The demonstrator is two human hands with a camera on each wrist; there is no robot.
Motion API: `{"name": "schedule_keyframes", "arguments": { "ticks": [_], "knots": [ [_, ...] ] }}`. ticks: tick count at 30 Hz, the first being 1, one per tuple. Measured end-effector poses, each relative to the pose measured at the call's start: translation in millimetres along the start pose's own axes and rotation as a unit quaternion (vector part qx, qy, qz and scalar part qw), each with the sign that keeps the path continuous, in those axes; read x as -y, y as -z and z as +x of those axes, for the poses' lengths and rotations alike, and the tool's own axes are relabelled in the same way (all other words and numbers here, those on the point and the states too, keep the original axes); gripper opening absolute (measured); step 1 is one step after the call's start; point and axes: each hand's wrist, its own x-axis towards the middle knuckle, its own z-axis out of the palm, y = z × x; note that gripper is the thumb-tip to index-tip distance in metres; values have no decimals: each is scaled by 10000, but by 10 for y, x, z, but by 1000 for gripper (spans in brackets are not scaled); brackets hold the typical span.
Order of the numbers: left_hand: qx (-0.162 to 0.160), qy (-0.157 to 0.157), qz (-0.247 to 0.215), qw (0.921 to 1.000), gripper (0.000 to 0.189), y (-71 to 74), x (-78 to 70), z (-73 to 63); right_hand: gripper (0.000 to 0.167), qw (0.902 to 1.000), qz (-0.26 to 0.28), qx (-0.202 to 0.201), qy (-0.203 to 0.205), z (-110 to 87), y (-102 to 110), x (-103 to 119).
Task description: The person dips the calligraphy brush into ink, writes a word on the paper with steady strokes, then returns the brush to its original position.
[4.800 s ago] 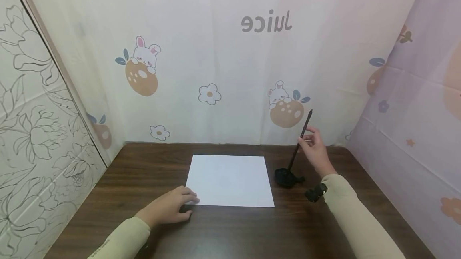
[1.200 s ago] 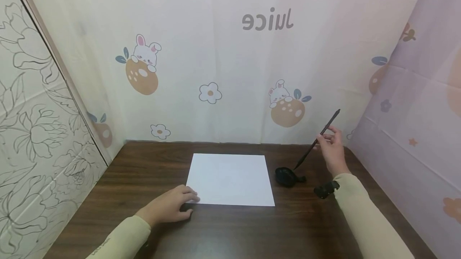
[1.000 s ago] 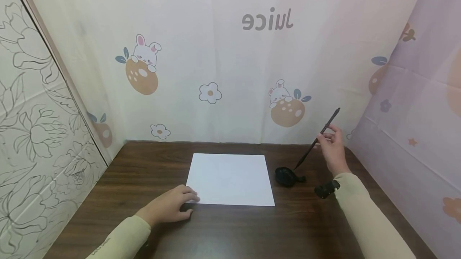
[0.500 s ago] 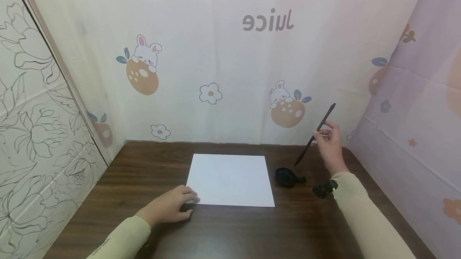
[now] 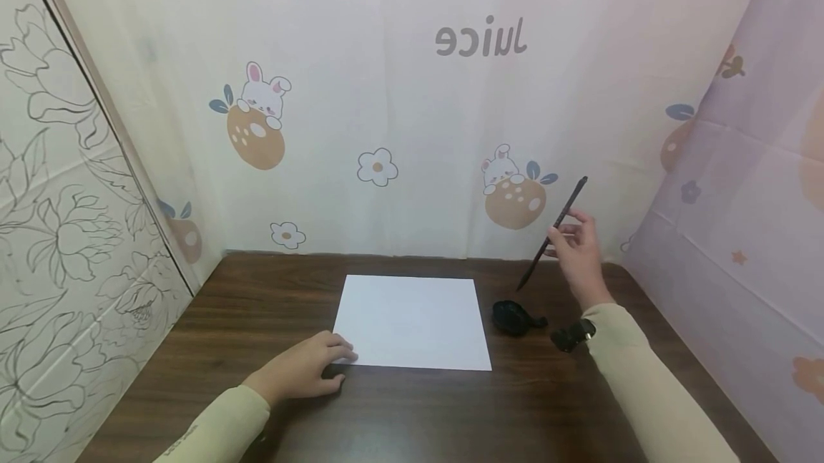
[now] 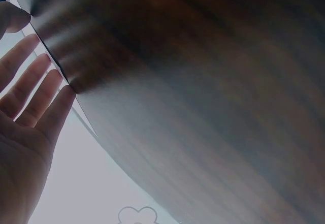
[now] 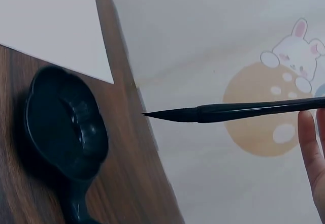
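Note:
A dark calligraphy brush (image 5: 539,255) slants in my right hand (image 5: 578,252), pinched at mid-handle between thumb and fingers. Its black pointed tip (image 7: 170,115) hangs in the air above a small black ink dish (image 7: 66,117). This dish has a scalloped rim and a short handle, and sits on the table right of a white sheet of paper (image 5: 412,323). My left hand (image 5: 305,368) lies at the sheet's near left corner, fingertips on the paper and thumb on the wood. In the left wrist view its fingers (image 6: 33,89) are spread and nearly straight.
The dark wooden table (image 5: 412,420) ends at a pale curtain (image 5: 322,91) printed with rabbits, fruit and flowers. More printed cloth (image 5: 740,198) hangs close on the right, and a flower-patterned panel (image 5: 71,234) stands on the left. A black wrist device (image 5: 571,336) sits at my right sleeve.
The brush was upright in the dish, then leaned with its tip at the rim. Now my right hand has lifted the tip off and shifted left. The left hand and paper stay put.

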Motion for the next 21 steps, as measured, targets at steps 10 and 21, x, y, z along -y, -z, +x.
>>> {"name": "schedule_keyframes", "arguments": {
  "ticks": [10, 21],
  "knots": [
    [72, 14, -25, 10000, 31, 2, -9, 11, 55, 9999, 20, 164, 29, -17, -200, 55],
    [-19, 13, 59, 10000, 31, -17, 17, 5, 54, 9987, 343, 352, 124, 19, -475, 116]
  ]
}}
